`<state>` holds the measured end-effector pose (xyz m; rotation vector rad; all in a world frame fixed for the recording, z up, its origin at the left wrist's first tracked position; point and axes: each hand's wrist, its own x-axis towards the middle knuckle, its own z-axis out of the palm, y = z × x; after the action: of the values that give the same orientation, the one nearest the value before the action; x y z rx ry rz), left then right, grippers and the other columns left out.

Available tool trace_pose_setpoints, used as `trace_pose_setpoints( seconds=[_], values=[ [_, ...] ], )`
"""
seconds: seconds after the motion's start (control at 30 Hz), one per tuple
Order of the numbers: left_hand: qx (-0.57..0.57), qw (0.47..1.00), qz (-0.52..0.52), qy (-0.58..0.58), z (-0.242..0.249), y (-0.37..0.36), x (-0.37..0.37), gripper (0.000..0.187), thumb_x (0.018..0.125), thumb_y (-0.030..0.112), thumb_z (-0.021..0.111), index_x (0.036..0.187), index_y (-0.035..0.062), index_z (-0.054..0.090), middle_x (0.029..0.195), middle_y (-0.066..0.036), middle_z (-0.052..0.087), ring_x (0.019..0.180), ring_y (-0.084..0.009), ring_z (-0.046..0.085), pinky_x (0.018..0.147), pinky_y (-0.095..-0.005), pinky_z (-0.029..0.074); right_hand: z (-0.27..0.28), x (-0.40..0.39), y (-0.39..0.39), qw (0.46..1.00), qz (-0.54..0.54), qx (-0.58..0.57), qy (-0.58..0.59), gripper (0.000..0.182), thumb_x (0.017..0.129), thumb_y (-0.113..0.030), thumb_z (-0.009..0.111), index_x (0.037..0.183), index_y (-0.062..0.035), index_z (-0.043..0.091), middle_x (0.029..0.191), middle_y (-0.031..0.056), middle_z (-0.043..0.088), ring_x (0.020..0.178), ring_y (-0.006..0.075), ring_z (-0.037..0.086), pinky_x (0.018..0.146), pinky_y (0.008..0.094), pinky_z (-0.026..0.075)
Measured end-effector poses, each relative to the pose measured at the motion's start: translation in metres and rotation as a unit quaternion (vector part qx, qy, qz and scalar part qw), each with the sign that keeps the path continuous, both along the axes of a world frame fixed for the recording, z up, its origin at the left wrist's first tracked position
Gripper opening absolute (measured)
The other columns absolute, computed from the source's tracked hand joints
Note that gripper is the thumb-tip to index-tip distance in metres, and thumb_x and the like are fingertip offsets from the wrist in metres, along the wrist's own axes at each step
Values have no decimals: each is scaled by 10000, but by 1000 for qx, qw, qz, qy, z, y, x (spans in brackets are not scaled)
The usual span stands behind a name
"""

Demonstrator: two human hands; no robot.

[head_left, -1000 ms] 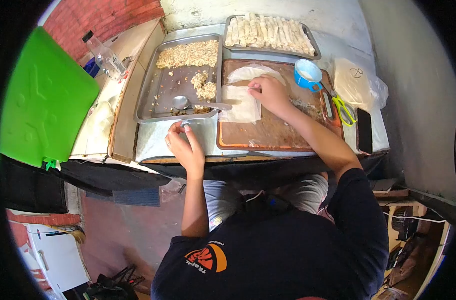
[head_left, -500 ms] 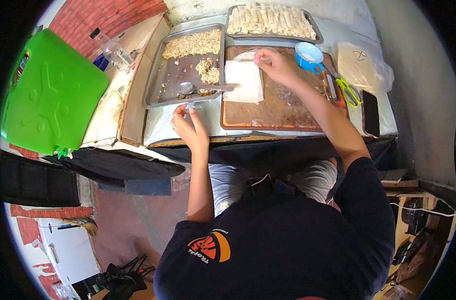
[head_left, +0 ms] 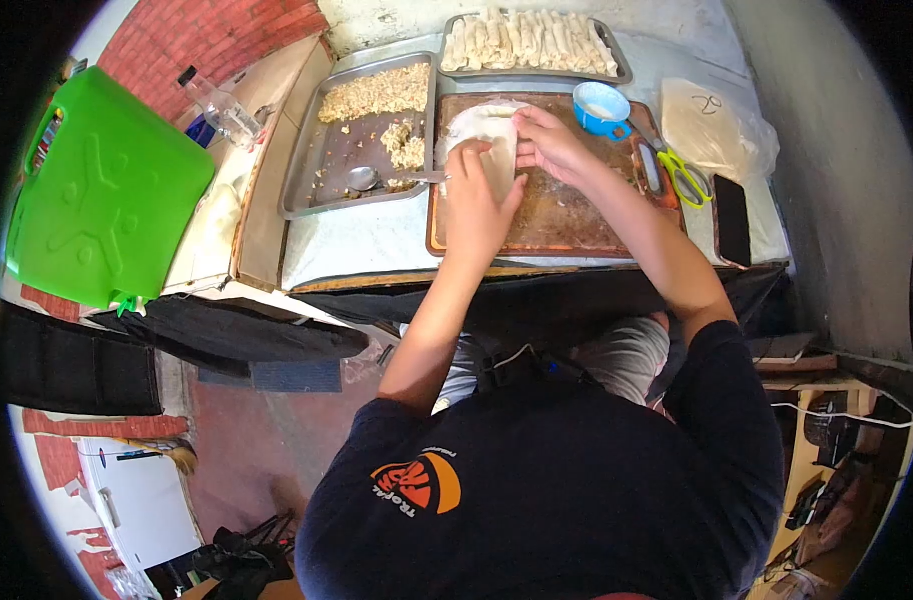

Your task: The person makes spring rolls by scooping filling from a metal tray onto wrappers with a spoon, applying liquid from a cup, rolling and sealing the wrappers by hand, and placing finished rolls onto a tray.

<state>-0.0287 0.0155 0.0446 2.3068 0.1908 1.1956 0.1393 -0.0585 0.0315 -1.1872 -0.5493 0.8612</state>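
A thin white spring roll wrapper [head_left: 499, 165] lies at the left of the brown board [head_left: 577, 222], over other pale sheets [head_left: 482, 118]. My left hand [head_left: 480, 205] rests over the wrapper's near left part, thumb spread from the fingers. On the wrapper's right edge, my right hand [head_left: 562, 150] has its fingers bent and closed. A metal spoon [head_left: 363, 178] sits in the tray [head_left: 307, 195] of crumbly filling [head_left: 377, 92]. Beside the left hand, a knife-like handle [head_left: 427, 176] reaches over the tray's rim.
Behind the board stands a tray of rolled wrappers [head_left: 532, 42]. Right of my right hand are a blue cup [head_left: 601, 108], green-handled scissors [head_left: 687, 180], a plastic bag [head_left: 717, 125] and a phone [head_left: 732, 222]. A green container [head_left: 107, 190] and bottle [head_left: 222, 108] stand left.
My left hand has moved right from the tray's front edge onto the wrapper. My right hand has come down slightly to the wrapper's right edge. The view has shifted a little.
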Motion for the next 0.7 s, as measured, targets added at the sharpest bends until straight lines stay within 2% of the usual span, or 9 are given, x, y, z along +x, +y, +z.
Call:
trace_pose_setpoints(
  seconds=[0.03, 0.17, 0.27, 0.33, 0.5, 0.63, 0.7],
  values=[
    [3, 1000, 15, -9, -1, -2, 4, 382, 823, 153, 705, 1128, 9, 525, 1050, -183, 586, 1035, -396, 563, 934, -460, 443, 3, -3, -2, 1000, -10, -4, 10, 296, 1030, -254, 464, 1238, -45, 442, 1104, 106, 594, 968, 237, 650, 777, 354, 563],
    [-14, 997, 11, 76, -6, 0, 8, 336, 842, 151, 681, 1129, -8, 606, 1034, -234, 644, 950, -394, 634, 846, -449, 502, 13, -18, -10, 998, -34, 12, 52, 323, 1015, -237, 497, 1235, -6, 446, 1144, 173, 570, 982, 296, 647, 819, 414, 564],
    [-46, 990, 15, 130, -4, 4, 4, 304, 867, 136, 642, 1123, -27, 651, 953, -276, 659, 857, -390, 669, 742, -432, 527, -2, -13, -7, 997, 3, 46, 58, 345, 1010, -258, 508, 1250, -13, 469, 1161, 169, 559, 1029, 291, 626, 883, 419, 546],
    [-65, 986, 30, 151, -4, 6, -1, 288, 884, 122, 614, 1123, -31, 665, 883, -286, 656, 805, -388, 679, 689, -419, 529, -3, -15, -8, 998, 15, 42, 36, 353, 972, -209, 579, 1252, -16, 484, 1163, 145, 562, 1040, 260, 617, 910, 392, 538],
    [-79, 990, 1, 118, -13, 16, 1, 347, 900, 75, 569, 1235, -7, 604, 870, -282, 656, 811, -397, 674, 685, -411, 521, -1, -36, -8, 1000, 12, -2, -7, 519, 895, -102, 684, 1341, -38, 428, 1166, 132, 589, 1062, 200, 611, 924, 370, 515],
    [-140, 983, -17, 118, -7, 17, 1, 439, 905, 30, 541, 1343, 11, 513, 851, -272, 664, 792, -392, 679, 693, -411, 521, 2, -46, -8, 997, 18, -8, -70, 681, 858, -105, 727, 1419, -26, 349, 1190, 139, 583, 1062, 166, 604, 903, 332, 498],
    [-127, 986, -22, 105, -7, 25, -2, 468, 905, 21, 538, 1371, 28, 486, 835, -266, 667, 775, -384, 682, 689, -400, 518, -1, -41, -6, 997, 24, -8, -77, 665, 856, -94, 723, 1411, -40, 360, 1182, 138, 584, 1047, 168, 609, 892, 327, 500]
  ],
)
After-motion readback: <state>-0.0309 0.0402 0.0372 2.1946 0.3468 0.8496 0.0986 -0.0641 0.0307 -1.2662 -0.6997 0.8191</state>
